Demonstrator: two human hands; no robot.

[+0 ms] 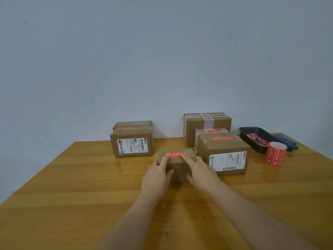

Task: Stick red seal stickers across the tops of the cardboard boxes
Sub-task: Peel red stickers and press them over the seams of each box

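A small cardboard box (178, 168) stands in the middle of the wooden table (72, 195). A red seal sticker (175, 154) lies across its top. My left hand (156, 175) rests on the box's left side, its forefinger pressing the sticker's left end. My right hand (200, 171) rests on the right side, its forefinger pressing the sticker near its right end. Both thumbs lie against the box's front face. A roll of red seal stickers (275, 154) stands at the right.
Two sealed boxes (132, 141) sit at the back left. Three more sealed boxes (223, 150) stand at the back right, close to my right hand. A black tray (252, 139) with red scraps and a blue cloth (286, 141) lie far right, against the wall.
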